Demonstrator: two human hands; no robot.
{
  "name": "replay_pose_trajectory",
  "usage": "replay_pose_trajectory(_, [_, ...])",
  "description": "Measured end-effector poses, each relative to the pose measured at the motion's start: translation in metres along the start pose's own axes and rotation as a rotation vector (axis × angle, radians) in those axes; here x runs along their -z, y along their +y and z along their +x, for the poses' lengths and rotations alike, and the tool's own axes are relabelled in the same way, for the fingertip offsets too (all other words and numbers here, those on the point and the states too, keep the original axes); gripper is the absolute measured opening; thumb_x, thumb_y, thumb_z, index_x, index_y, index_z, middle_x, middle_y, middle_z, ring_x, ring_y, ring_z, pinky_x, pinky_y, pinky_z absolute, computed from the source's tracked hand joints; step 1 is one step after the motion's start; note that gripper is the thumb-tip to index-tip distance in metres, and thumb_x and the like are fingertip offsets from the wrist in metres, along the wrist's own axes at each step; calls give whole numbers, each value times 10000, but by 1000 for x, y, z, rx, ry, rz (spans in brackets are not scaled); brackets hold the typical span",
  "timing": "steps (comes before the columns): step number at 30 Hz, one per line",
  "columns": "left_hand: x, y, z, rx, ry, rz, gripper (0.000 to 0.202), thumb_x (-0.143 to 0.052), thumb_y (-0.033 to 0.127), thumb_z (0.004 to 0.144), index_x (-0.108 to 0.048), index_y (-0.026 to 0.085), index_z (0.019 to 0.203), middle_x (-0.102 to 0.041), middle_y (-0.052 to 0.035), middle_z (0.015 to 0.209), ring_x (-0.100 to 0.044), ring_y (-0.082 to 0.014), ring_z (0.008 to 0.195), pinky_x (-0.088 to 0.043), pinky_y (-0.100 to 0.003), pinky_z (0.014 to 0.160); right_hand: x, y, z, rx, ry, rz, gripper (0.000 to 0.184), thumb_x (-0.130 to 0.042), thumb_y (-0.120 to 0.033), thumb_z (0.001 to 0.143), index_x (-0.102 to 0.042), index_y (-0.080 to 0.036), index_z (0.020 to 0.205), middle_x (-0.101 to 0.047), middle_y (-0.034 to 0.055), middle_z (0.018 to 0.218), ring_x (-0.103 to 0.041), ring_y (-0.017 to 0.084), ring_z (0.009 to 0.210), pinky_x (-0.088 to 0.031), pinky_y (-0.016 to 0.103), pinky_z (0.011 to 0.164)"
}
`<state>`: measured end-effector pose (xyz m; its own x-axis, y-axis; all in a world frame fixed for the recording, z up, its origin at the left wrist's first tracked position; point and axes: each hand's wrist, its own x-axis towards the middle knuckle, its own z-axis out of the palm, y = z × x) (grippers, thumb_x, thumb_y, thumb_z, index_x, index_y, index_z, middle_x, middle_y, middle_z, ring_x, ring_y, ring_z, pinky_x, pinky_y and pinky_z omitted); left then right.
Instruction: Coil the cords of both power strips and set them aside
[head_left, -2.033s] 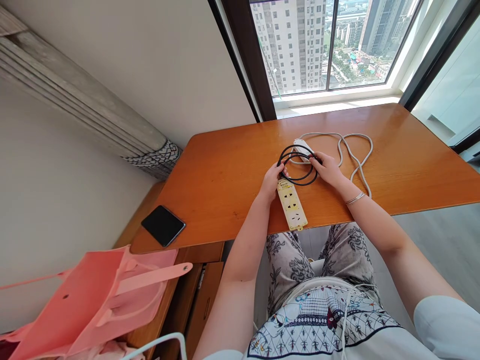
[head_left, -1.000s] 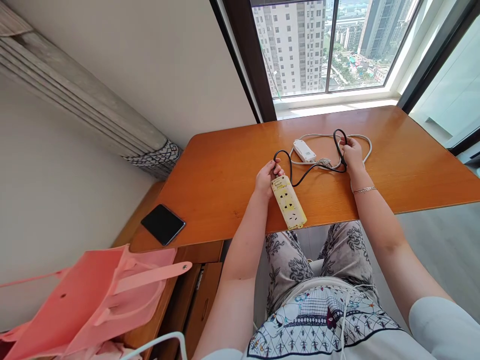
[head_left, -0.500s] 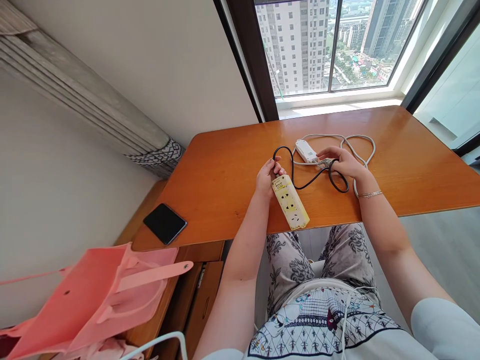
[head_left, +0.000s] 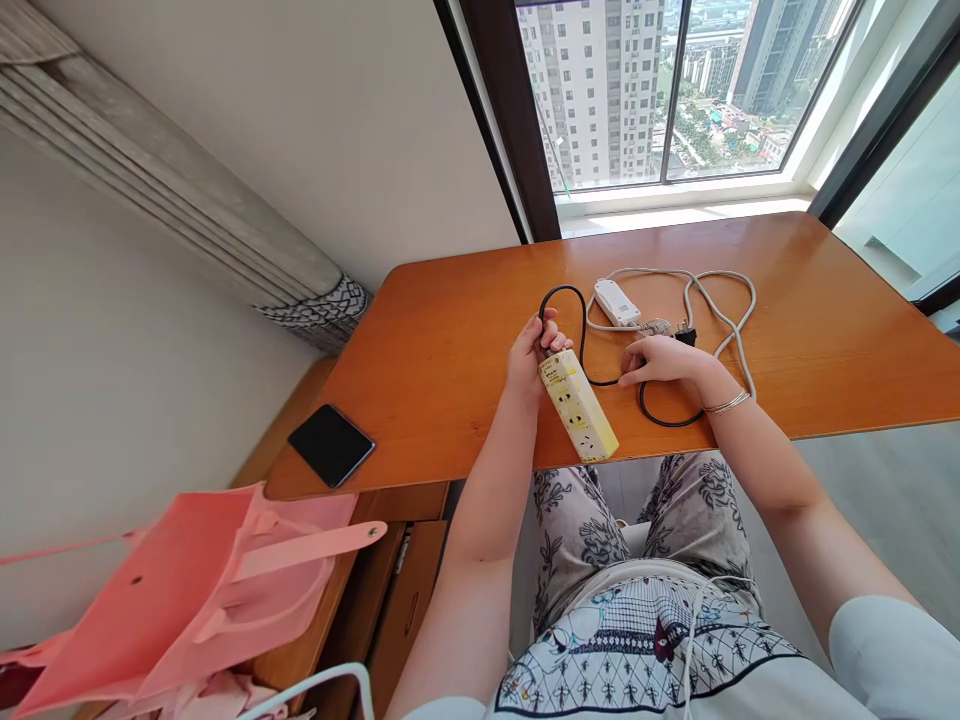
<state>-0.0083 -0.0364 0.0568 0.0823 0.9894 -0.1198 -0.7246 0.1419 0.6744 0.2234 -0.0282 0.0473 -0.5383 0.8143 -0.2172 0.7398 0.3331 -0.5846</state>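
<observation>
A yellowed power strip [head_left: 579,408] lies at the table's near edge, its sockets facing up. My left hand [head_left: 531,355] is closed around its black cord [head_left: 564,288], right where the cord enters the strip's far end. My right hand [head_left: 664,360] pinches the same cord farther along, low over the tabletop; part of the cord is hidden beneath the hand. Just beyond my right hand is the cord's black plug [head_left: 685,335]. A white power strip [head_left: 616,302] lies behind, with a looped white cable [head_left: 739,312] and a greyish plug [head_left: 657,327].
The wooden table [head_left: 450,350] stands against a window [head_left: 675,100]. A black phone [head_left: 331,445] lies at the table's left corner. A pink bag [head_left: 187,590] sits lower left, by a wooden drawer cabinet [head_left: 409,580]. A patterned curtain end [head_left: 322,310] hangs at the left wall.
My right hand has come nearer and left, away from the plugs, and now pinches the black cord. The black plug now shows behind it. My left hand keeps its hold.
</observation>
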Motion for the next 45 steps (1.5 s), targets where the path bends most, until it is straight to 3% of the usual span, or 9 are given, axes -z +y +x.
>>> replay_pose_trajectory(3, [0, 1, -1, 1, -7, 11, 267, -469, 226, 1042, -612, 181, 820, -331, 80, 537, -440, -58, 451, -444, -207, 562, 0, -1, 0, 12, 39, -102, 326, -655, -473, 907, -694, -194, 743, -697, 30, 730, -575, 168, 684, -358, 297, 640])
replay_pose_trajectory(6, [3, 1, -1, -3, -21, 71, 203, -526, 216, 1002, -599, 190, 814, -468, 58, 587, -519, -67, 500, -469, -219, 588, -1, 3, 5, 23, 293, -74, 335, -575, -436, 956, -652, -196, 734, -653, 39, 714, -556, 184, 718, -358, 304, 681])
replay_pose_trajectory(12, [10, -9, 2, -43, -106, 251, 137, -736, 144, 832, -608, 176, 793, -759, -62, 1118, -734, -151, 878, -539, -250, 744, -12, 9, 14, 121, 658, 92, 282, -532, -435, 979, -645, -220, 834, -672, 66, 848, -585, 222, 835, -420, 331, 797])
replay_pose_trajectory(20, [13, -32, 7, -99, -306, 503, 131, -797, 110, 769, -756, 167, 879, -767, -107, 1151, -675, -225, 1182, -484, -332, 1068, -24, -6, 8, 351, 559, -104, 173, -520, -334, 979, -642, -212, 972, -631, 68, 895, -560, 199, 763, -412, 317, 732])
replay_pose_trajectory(29, [20, -35, 8, 60, -372, 561, 253, -786, 234, 787, -749, 153, 1024, -672, -13, 670, -639, -148, 638, -491, -263, 631, -26, -5, 9, 299, 757, 21, 245, -631, -366, 937, -630, -221, 1134, -634, 119, 1145, -626, 233, 897, -515, 355, 790])
replay_pose_trajectory(34, [18, -34, 4, 117, -353, 483, 220, -777, 226, 769, -744, 146, 971, -512, 43, 547, -588, -131, 587, -496, -267, 647, -22, -2, 11, 226, 824, 63, 468, -772, -432, 840, -656, -217, 1238, -599, 158, 1318, -621, 307, 1134, -509, 453, 996])
replay_pose_trajectory(37, [16, -32, 0, 158, -327, 431, 197, -759, 221, 777, -743, 147, 959, -465, 53, 538, -567, -125, 580, -515, -275, 670, -18, 3, 12, 200, 720, 147, 457, -789, -441, 820, -685, -233, 1213, -683, 122, 1237, -603, 322, 1211, -463, 494, 1081])
replay_pose_trajectory(41, [13, -26, -2, 151, -315, 425, 174, -739, 228, 784, -748, 141, 935, -438, 52, 533, -553, -123, 569, -515, -266, 646, -11, 11, 10, 164, 465, 388, 444, -724, -448, 853, -668, -217, 1228, -745, 64, 1144, -678, 233, 1046, -530, 392, 965])
replay_pose_trajectory(45, [13, -22, 1, 98, -281, 422, 176, -728, 232, 799, -742, 136, 945, -447, 54, 530, -544, -121, 557, -547, -281, 665, -2, 14, 8, 101, 389, 535, 339, -668, -508, 860, -719, -174, 880, -760, 62, 893, -669, 200, 848, -537, 334, 818])
